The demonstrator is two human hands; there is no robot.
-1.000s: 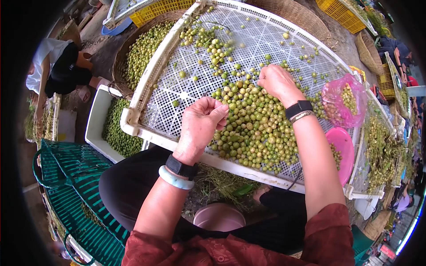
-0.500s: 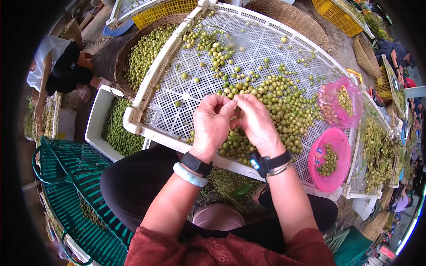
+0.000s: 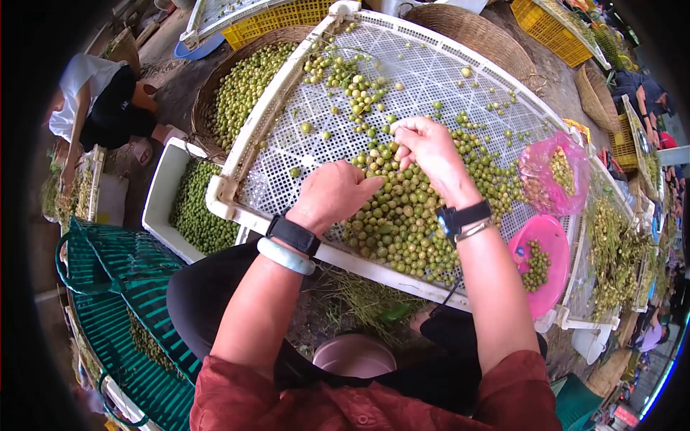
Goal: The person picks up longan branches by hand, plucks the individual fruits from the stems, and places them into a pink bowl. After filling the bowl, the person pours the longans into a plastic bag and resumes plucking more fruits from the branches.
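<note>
Small round green-yellow fruits [image 3: 402,230] lie heaped on a white perforated tray [image 3: 277,172] in front of me. My left hand [image 3: 332,195] is over the pile's left edge, fingers curled under and thumb pointing right; whatever is inside is hidden. Up and to the right, my right hand [image 3: 431,154] hovers at the top of the heap with thumb and fingertips pinched together. Anything between those fingertips is too small to make out. Looser fruits [image 3: 359,93] are scattered toward the tray's far corner.
At the tray's right edge sit a pink plastic bag [image 3: 557,172] and a pink bowl [image 3: 555,284], both with fruits. Left are a white box [image 3: 159,205], a wicker basket [image 3: 201,118] and a green basket [image 3: 122,287]. Another person [image 3: 100,100] crouches at far left.
My hands were together over the heap and have parted. The left moved left and slightly down; the right moved right and up, toward the heap's top.
</note>
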